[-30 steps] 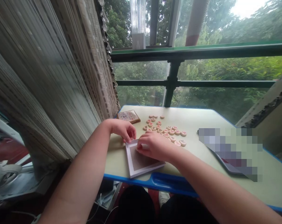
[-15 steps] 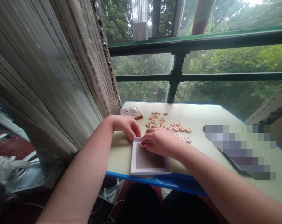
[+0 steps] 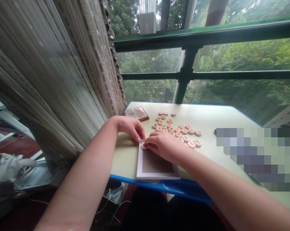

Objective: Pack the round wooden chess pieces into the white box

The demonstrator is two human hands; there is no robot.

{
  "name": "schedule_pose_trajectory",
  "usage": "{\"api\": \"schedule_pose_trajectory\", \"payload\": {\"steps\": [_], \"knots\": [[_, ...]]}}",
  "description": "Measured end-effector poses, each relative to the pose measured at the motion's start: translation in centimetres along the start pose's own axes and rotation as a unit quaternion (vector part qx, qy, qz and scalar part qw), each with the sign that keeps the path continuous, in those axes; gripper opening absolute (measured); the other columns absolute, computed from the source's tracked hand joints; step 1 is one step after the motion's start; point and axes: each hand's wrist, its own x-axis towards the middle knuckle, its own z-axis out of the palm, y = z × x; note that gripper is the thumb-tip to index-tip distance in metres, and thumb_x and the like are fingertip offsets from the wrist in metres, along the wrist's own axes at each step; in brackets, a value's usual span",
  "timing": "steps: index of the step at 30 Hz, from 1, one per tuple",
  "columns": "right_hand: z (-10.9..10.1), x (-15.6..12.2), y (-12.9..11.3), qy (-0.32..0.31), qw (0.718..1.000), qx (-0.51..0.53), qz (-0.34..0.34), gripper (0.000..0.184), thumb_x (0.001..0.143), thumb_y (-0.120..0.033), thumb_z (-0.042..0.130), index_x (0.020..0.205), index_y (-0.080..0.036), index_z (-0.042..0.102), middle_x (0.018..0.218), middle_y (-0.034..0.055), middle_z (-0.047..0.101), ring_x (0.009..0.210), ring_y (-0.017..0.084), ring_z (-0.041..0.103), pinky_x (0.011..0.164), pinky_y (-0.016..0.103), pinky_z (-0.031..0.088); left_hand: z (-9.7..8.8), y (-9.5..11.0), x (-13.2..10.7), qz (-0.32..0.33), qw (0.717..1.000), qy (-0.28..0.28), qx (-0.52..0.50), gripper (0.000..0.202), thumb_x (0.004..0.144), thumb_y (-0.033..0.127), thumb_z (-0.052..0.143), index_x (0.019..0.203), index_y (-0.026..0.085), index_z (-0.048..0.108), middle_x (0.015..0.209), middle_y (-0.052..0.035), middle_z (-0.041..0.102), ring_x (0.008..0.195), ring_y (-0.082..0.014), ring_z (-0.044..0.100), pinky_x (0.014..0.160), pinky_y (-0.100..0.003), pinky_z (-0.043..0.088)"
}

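Observation:
A shallow white box (image 3: 139, 165) with a brown-grey bottom lies at the table's near edge. At its far left corner, my left hand (image 3: 132, 128) pinches the rim between thumb and fingers. My right hand (image 3: 162, 144) reaches over the box, its fingertips closed on a round Chinese chess piece (image 3: 143, 145). That piece is inside the box, against the far left corner. Just beyond my right hand, several loose Chinese chess pieces (image 3: 184, 131) with red or dark characters are spread over the table. My right hand hides part of the box's far side.
The pale table (image 3: 212, 115) has a blue edge. A flat case with a printed lid (image 3: 136, 113) lies at the far left, beside the curtain (image 3: 92, 64). A blurred-out object (image 3: 252, 160) lies at the right. Behind the table stands a green-framed window (image 3: 185, 73).
My right hand has shifted the piece slightly left, into the box's far corner. My left hand stays at the box's corner. The view has tilted down a little.

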Motion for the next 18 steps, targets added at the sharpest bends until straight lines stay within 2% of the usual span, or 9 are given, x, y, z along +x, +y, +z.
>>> {"api": "schedule_pose_trajectory", "payload": {"steps": [3, 8, 14, 16, 18], "knots": [[0.2, 0.1, 0.1, 0.007, 1.000, -0.002, -0.001, 0.017, 0.082, -0.021, 0.053, 0.090, -0.019, 0.068, 0.083, 0.0055, 0.064, 0.073, 0.014, 0.053, 0.066, 0.024, 0.038, -0.2, -0.1, 0.0, -0.006, 1.000, -0.004, -0.008, 0.038, 0.056, 0.026, 0.076, 0.093, 0.019, 0.069, 0.088, -0.0020, 0.070, 0.084, -0.0163, 0.061, 0.080, -0.026, 0.046], [0.3, 0.3, 0.2, 0.006, 1.000, 0.004, 0.021, 0.018, 0.084, -0.025, 0.051, 0.088, -0.018, 0.067, 0.081, 0.0061, 0.064, 0.072, 0.014, 0.054, 0.065, 0.024, 0.039, -0.1, -0.1, 0.2, -0.007, 1.000, 0.004, -0.020, 0.033, 0.056, 0.025, 0.076, 0.087, 0.018, 0.070, 0.085, -0.0017, 0.070, 0.082, -0.0158, 0.061, 0.079, -0.025, 0.047], [-0.1, 0.2, 0.0, 0.011, 1.000, -0.008, 0.004, 0.015, 0.080, -0.018, 0.054, 0.084, -0.018, 0.068, 0.077, 0.0051, 0.063, 0.069, 0.013, 0.054, 0.065, 0.024, 0.039, -0.2, -0.2, 0.2, -0.017, 1.000, 0.002, -0.023, 0.032, 0.056, 0.025, 0.076, 0.087, 0.018, 0.070, 0.083, -0.0018, 0.070, 0.080, -0.0151, 0.061, 0.077, -0.024, 0.047], [-0.6, 0.2, 0.4, 0.036, 0.999, 0.005, 0.016, 0.015, 0.078, -0.014, 0.054, 0.083, -0.018, 0.068, 0.076, 0.0041, 0.063, 0.069, 0.013, 0.054, 0.065, 0.023, 0.040, -0.3, -0.3, 0.3, -0.028, 0.999, -0.001, -0.029, 0.033, 0.056, 0.025, 0.076, 0.088, 0.018, 0.070, 0.083, -0.0021, 0.070, 0.077, -0.0147, 0.062, 0.075, -0.025, 0.048], [-1.0, 0.3, 1.3, 0.085, 0.994, 0.019, 0.064, 0.017, 0.078, -0.013, 0.053, 0.085, -0.018, 0.068, 0.080, 0.0042, 0.064, 0.072, 0.013, 0.055, 0.066, 0.023, 0.041, -0.4, -0.3, 0.3, -0.035, 0.999, 0.002, -0.040, 0.034, 0.055, 0.024, 0.077, 0.087, 0.018, 0.069, 0.082, -0.0022, 0.070, 0.075, -0.0141, 0.062, 0.074, -0.025, 0.049]]}}
